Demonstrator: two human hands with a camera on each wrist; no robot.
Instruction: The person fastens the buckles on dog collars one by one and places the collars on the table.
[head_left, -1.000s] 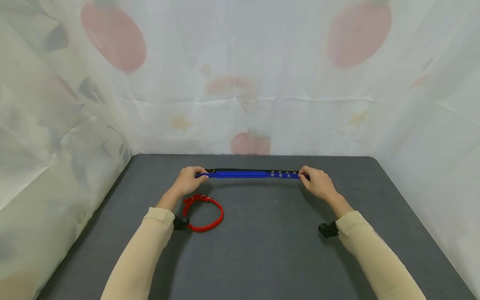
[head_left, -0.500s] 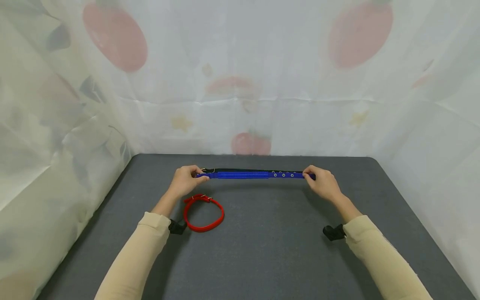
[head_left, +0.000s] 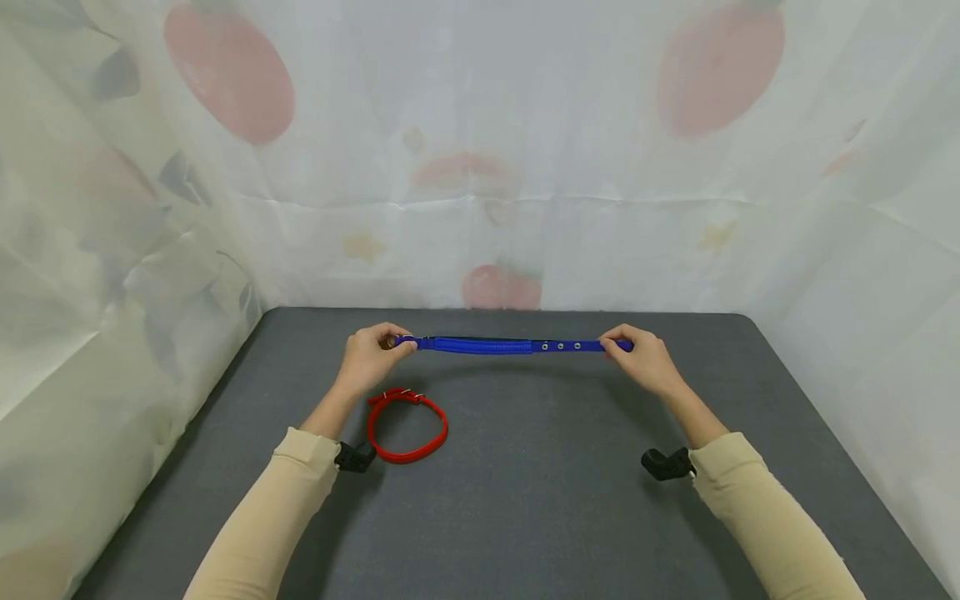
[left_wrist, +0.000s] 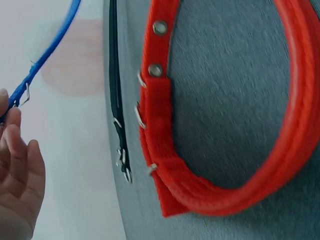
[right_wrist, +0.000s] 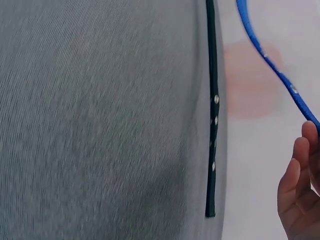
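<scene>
A person in cream sleeves is holding a blue collar [head_left: 510, 345] stretched out flat between both hands above a grey table [head_left: 525, 500]. The left hand [head_left: 367, 358] is pinching the buckle end between thumb and curled fingers, while the right hand [head_left: 641, 360] is pinching the opposite end, the one with the row of metal eyelets. The strap is running nearly level from hand to hand, sagging slightly in the middle, lifted clear of the tabletop. Directly beneath it, near the table's far edge, a black collar [right_wrist: 211, 125] is lying straight and flat. A red collar [head_left: 407, 425], fastened into a loop, is resting on the table just beside the left forearm. A pale printed curtain [head_left: 480, 150] is hanging behind and along both sides.
</scene>
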